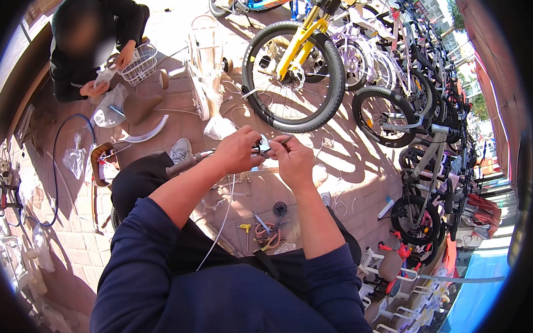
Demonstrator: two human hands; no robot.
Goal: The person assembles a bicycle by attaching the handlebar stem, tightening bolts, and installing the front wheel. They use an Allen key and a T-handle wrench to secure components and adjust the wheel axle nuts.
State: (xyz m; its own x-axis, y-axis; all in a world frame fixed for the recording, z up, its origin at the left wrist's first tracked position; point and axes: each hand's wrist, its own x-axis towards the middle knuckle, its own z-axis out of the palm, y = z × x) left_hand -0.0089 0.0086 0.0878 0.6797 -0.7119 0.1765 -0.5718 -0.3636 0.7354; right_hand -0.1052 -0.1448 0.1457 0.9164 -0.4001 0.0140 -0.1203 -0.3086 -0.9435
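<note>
My left hand (237, 151) is closed, its fingertips pinching a small silvery fitting (264, 144) in front of me. My right hand (293, 163) meets it from the other side, thumb and finger closed on a thin dark piece (285, 140). Fingers hide most of both parts, so their exact kind is unclear. From below my left hand a white cable (223, 221) hangs down toward my lap. A brownish-grey handlebar grip (182, 166) sticks out to the left past my left forearm.
Between my legs lie a yellow-handled tool (245, 228), a wrench (262, 222), orange-handled pliers (271, 240) and a black round part (280, 208). A yellow-forked bicycle (294, 56) stands ahead. Bicycles line the right. At upper left a person (89, 43) works beside a white basket (140, 64).
</note>
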